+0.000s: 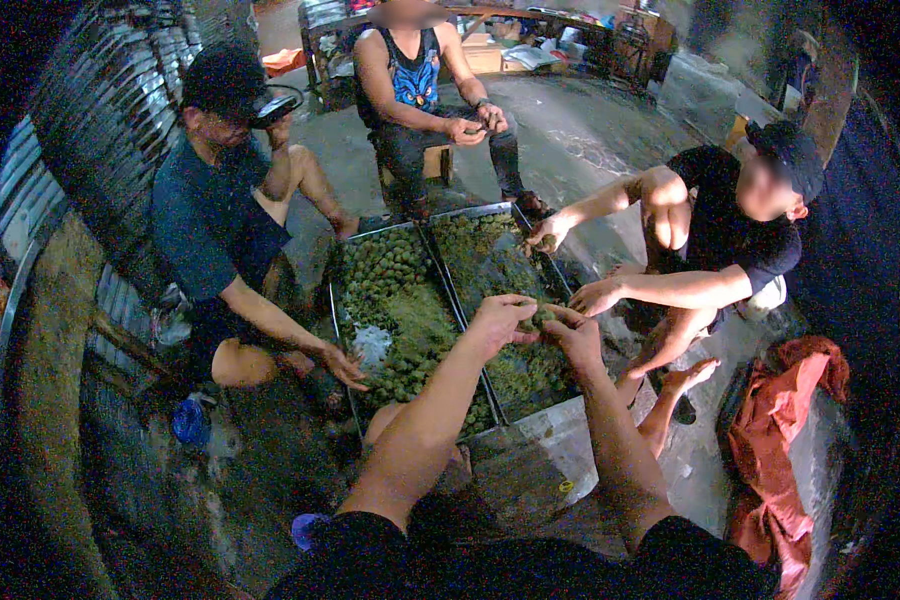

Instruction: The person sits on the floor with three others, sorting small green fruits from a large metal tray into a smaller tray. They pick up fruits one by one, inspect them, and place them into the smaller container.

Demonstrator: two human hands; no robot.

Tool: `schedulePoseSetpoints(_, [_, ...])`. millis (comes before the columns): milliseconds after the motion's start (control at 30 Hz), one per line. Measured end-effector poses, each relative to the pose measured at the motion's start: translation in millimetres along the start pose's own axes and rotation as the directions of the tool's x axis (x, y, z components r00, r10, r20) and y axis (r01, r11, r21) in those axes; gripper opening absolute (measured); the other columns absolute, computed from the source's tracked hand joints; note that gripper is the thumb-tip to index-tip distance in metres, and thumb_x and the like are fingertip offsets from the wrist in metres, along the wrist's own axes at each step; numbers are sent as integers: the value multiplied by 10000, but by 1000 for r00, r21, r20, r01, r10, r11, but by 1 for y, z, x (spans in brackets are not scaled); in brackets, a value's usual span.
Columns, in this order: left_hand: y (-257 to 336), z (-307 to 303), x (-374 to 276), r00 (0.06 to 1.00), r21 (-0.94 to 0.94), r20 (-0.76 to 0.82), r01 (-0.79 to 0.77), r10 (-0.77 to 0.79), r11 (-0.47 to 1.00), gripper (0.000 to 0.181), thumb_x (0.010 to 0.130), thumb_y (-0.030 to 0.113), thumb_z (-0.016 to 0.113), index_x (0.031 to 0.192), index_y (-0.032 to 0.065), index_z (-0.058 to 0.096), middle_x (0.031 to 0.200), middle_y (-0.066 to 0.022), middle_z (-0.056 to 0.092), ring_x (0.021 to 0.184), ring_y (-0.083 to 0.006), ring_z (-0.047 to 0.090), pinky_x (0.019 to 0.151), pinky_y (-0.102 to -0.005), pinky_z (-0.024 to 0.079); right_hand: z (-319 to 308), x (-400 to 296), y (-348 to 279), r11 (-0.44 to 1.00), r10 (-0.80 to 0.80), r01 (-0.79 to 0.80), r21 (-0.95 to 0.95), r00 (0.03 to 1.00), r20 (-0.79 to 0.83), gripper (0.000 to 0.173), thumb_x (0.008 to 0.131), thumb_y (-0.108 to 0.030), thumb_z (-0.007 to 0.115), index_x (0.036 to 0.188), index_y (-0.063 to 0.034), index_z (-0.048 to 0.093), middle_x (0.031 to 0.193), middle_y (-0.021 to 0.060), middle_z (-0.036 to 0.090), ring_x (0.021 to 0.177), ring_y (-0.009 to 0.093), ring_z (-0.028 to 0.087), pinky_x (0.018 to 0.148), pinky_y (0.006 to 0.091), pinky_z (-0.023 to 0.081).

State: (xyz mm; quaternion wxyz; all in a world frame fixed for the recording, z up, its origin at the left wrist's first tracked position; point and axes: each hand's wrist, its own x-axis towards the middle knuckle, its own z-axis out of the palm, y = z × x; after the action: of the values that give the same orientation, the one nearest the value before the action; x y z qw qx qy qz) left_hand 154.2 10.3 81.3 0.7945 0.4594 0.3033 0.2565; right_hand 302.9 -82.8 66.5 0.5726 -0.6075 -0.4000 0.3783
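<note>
Between my left hand [501,322] and my right hand [574,336] is a small green lump [538,318], pinched by the fingers of both. They hold it above the right-hand metal tray [456,300], which contains loose green crumbly material [525,375]. In the left-hand tray [335,319] beside it lie many rounded green lumps [390,262], more of the loose material and a whitish translucent piece [372,343], perhaps plastic. What the green stuff is, I cannot tell. My fingers partly cover the lump.
A person at left [210,195] reaches a hand [343,367] over the left tray. Another at right [750,225] holds something small at the right tray's edge. A seated person [420,82] faces me across the trays. Reddish cloth [776,427] lies on the floor at right.
</note>
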Motion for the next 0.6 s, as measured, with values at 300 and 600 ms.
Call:
schedulePoseSetpoints(300, [17,25,4,967,-264,-227,52,-114,963,456,817,492,660,706,80,497,598,-56,554,470,-188,546,437,-317,475,-45,17,53,637,285,-299,710,948,144,188,905,-169,567,1045,-45,566,832,72,621,749,137,589,600,245,517])
schedulePoseSetpoints(600, [32,10,-5,915,-303,-402,-103,-28,948,567,805,572,638,523,131,417,441,-5,414,313,-125,377,307,-295,216,13,-1,-24,801,448,-320,506,881,-152,291,945,-406,500,892,-125,555,474,3,342,378,115,351,343,263,267])
